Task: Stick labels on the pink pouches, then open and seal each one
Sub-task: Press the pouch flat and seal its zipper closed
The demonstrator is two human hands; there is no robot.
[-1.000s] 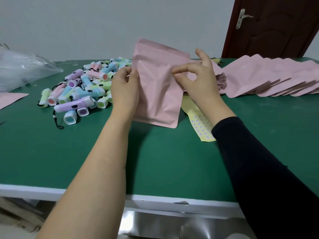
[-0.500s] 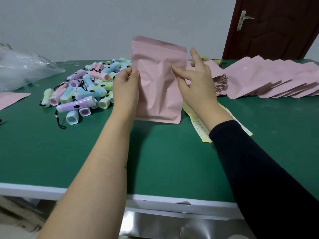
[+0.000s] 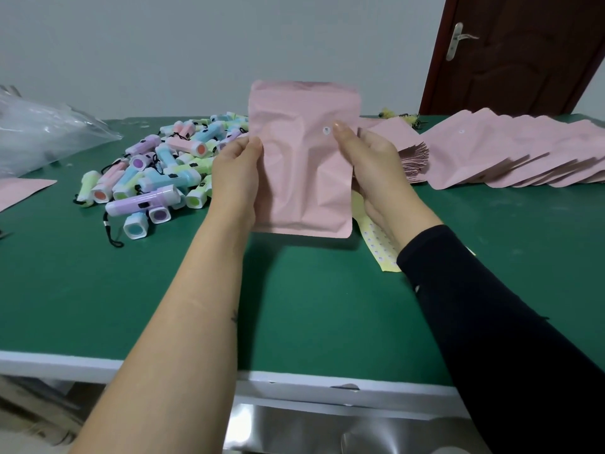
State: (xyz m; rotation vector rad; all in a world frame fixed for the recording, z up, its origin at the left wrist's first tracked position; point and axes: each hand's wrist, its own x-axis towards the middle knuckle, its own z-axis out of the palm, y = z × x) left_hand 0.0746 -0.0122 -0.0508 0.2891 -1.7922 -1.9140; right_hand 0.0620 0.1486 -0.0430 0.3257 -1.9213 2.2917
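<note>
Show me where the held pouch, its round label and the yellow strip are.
pouch [image 3: 301, 178], head view, middle of its front.
label [image 3: 326, 130], head view, its centre.
strip [image 3: 379, 247], head view, dotted part below the pouch.

The pouch [image 3: 304, 178] is a plain dusty pink, with one small whitish round label [image 3: 326, 130]. The row of pouches [image 3: 523, 155] behind is the same pink. Deep green desk [image 3: 327, 306], white edge. The torches [image 3: 157, 178] are lilac, pale blue, mint and pink. The sticker strip [image 3: 379, 247] is yellow with pale dots. The sleeve [image 3: 491, 322] is black.
</note>
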